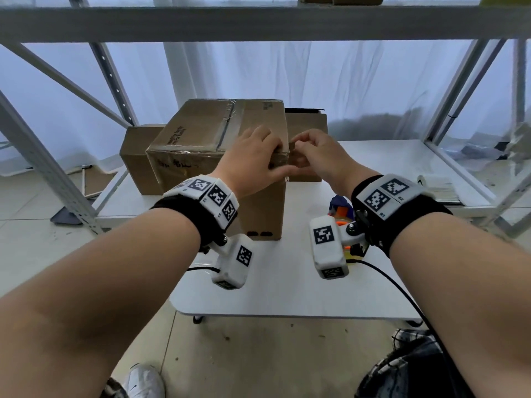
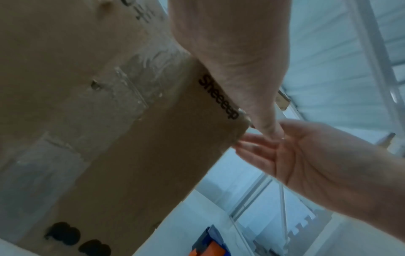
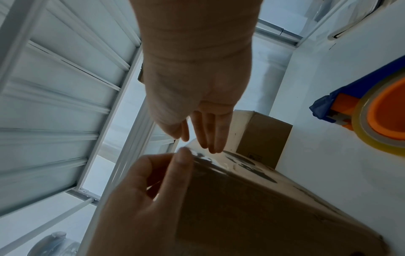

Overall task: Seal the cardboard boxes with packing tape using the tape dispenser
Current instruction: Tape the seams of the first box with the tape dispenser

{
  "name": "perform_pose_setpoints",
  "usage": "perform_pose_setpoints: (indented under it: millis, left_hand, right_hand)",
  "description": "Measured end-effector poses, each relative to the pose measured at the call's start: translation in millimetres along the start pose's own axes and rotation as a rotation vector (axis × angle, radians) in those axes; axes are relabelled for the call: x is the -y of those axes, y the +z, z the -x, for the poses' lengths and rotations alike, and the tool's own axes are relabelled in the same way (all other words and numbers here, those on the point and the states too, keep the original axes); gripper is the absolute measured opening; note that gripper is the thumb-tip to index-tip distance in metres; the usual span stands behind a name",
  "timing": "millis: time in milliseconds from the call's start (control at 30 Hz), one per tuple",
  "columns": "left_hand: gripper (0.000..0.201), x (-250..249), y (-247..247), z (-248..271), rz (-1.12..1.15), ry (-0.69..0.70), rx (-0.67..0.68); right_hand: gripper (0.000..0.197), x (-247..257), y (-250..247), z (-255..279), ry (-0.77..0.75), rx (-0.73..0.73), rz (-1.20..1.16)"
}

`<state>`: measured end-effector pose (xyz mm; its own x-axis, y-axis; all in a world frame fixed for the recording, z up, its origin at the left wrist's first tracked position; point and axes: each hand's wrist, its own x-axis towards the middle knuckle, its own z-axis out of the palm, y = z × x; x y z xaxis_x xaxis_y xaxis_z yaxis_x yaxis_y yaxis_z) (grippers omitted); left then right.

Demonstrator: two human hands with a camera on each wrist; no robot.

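Observation:
A tall cardboard box (image 1: 201, 130) stands on the white table (image 1: 287, 291), with clear tape (image 1: 230, 122) along its top seam. My left hand (image 1: 273, 156) lies over the box's near right top corner, fingers on top and thumb stretched along the front face. My right hand (image 1: 298, 150) meets it at that corner. In the right wrist view its straight fingers (image 3: 208, 138) touch shiny tape (image 3: 208, 159) on the box (image 3: 263, 207). The blue and orange tape dispenser (image 1: 340, 208) lies on the table under my right wrist, held by neither hand.
A smaller box (image 1: 135, 156) sits behind on the left and another box (image 1: 307, 124) behind on the right. Grey shelf uprights (image 1: 43, 156) flank the table, with a shelf (image 1: 258, 21) overhead. A stack of papers (image 1: 439, 188) lies at the right.

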<state>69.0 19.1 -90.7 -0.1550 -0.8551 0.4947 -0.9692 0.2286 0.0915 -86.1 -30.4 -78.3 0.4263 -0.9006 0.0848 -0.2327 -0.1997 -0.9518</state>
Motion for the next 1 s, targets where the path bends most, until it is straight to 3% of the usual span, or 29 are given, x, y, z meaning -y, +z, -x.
perform_pose_setpoints:
  millis: [100,167,333,433,500,567,633,700,767,833,900,1000]
  left_hand:
    - [0.049,-8,4,-2,-0.088,-0.032,-0.002]
    - [0.054,-7,5,0,-0.109,-0.025,0.066]
    - [0.077,11,-10,15,-0.277,0.126,0.206]
    - [0.070,38,-33,26,-0.343,-0.106,0.152]
    - [0.066,60,-41,36,-0.352,-0.308,0.240]
    - [0.061,74,-43,45,-0.349,-0.378,0.332]
    - [0.055,73,-43,50,-0.380,-0.327,0.285]
    - [0.047,60,-41,51,-0.386,-0.217,0.134]
    - [0.038,40,-40,50,-0.309,-0.091,0.004]
    - [0.035,21,-45,50,-0.158,-0.017,-0.034]
    - [0.035,17,-55,46,0.039,-0.072,-0.019]
    - [0.035,43,-67,47,0.237,-0.297,-0.022]
  right_hand:
    - [0.030,3,3,3,0.108,0.042,-0.061]
    - [0.041,4,6,5,0.147,0.059,-0.058]
    - [0.065,8,21,6,0.213,0.119,0.051]
    - [0.087,10,38,-2,0.264,0.113,0.131]
    - [0.091,10,49,-6,0.265,0.075,0.162]
    - [0.086,9,54,-10,0.226,0.050,0.210]
    - [0.079,8,52,-11,0.176,0.017,0.273]
    - [0.066,8,45,-12,0.112,-0.075,0.382]
    - [0.051,8,37,-12,0.069,-0.204,0.471]
    - [0.047,11,36,-10,0.074,-0.243,0.461]
    - [0.062,19,44,-7,0.108,-0.198,0.425]
    - [0.075,34,69,5,0.141,-0.086,0.451]
